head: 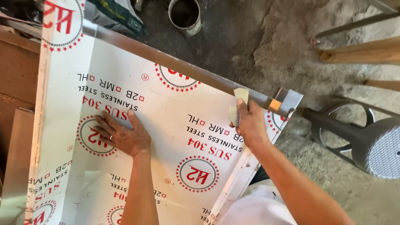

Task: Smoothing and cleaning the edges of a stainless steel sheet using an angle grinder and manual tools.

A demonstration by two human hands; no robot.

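A large steel sheet (166,112) covered in white protective film with red round marks fills the left and middle of the head view. Its far edge is folded up into a bare metal lip (175,64). My left hand (121,133) lies flat on the film, fingers spread, a ring on one finger. My right hand (249,121) is closed on a small pale folded piece (240,100), pressed against the sheet just below the lip near the far right corner (287,102).
A metal can (184,14) and a dark bag (118,16) sit on the dirt floor beyond the sheet. A grey stool (366,137) stands at the right, wooden bars (362,52) above it. Brown boards (16,75) lie at the left.
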